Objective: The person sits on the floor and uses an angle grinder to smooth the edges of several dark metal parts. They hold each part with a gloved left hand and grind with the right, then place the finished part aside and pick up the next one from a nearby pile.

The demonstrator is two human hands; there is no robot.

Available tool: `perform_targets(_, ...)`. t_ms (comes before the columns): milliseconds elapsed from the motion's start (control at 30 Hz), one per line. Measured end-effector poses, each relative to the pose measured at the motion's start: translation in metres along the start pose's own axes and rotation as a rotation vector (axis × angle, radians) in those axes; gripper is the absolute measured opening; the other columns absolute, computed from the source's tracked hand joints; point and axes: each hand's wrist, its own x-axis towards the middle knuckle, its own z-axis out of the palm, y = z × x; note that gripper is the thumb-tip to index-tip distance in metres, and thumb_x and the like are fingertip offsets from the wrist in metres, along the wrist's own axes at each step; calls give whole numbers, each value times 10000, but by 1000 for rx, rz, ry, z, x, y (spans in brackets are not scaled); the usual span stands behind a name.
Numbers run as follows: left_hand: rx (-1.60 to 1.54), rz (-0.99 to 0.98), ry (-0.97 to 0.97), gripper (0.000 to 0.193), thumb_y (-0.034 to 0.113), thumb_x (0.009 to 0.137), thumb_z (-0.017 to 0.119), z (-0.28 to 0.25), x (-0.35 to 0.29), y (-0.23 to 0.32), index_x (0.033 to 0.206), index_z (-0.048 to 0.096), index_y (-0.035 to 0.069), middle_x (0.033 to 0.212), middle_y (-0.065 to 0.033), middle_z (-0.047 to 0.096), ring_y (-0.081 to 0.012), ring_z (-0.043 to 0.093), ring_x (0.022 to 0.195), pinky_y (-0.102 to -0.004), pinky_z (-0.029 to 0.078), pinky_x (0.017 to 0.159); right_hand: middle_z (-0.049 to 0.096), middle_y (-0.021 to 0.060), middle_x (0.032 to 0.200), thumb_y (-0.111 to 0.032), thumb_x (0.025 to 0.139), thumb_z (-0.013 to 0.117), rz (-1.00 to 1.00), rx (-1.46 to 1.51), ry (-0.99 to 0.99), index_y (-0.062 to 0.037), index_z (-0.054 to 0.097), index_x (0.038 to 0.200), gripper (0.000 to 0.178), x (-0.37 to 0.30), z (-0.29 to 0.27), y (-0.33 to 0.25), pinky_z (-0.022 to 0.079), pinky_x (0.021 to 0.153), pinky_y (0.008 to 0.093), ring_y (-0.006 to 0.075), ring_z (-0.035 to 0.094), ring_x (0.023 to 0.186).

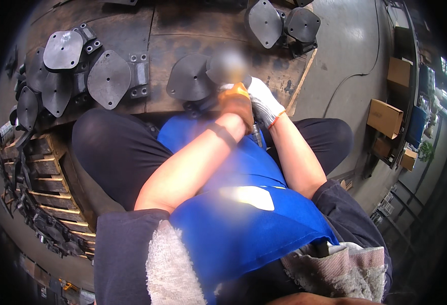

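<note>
My left hand, in a brown and orange glove, is closed close beside my right hand, which wears a white knit glove with an orange cuff edge. Between the wrists a slim metal hand tool sticks out toward me; both hands appear wrapped round it, its far end hidden. Just beyond the gloves lies a dark steel plate, partly covered by a blurred patch. Left of it rests a rounded grey steel plate with a small centre hole.
Several similar plates with bolt-holed blocks, such as a pointed oval plate, stand on the brown workbench. More plates sit at the far right. Wooden pallets are stacked at left; cardboard boxes stand at right.
</note>
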Motion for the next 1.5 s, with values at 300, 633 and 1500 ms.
perform_targets(300, -84, -79, -58, 856, 388, 677, 788, 11, 8, 10, 1312, 406, -40, 1003, -61, 668, -177, 681, 884, -321, 558, 664, 671, 64, 853, -227, 908, 602, -123, -232, 66, 12, 660, 949, 249, 0, -8, 18, 477, 694, 305, 123, 540, 768)
perform_targets(633, -40, 49, -155, 702, 368, 777, 700, 2, 0, 10, 1319, 453, -3, 1056, -89, 648, -199, 651, 983, -307, 530, 781, 668, 74, 861, -249, 908, 608, 1, -115, 83, 11, 653, 958, 268, -8, -8, 18, 474, 675, 304, 124, 535, 756)
perform_targets(1500, -312, -8, 31, 297, 317, 880, 585, 83, 7, 26, 1070, 664, 104, 989, -31, 673, -153, 653, 899, -283, 516, 723, 647, 45, 920, -138, 919, 571, -50, 39, -1, -21, 649, 996, 160, -6, -10, 75, 490, 724, 281, 127, 572, 805)
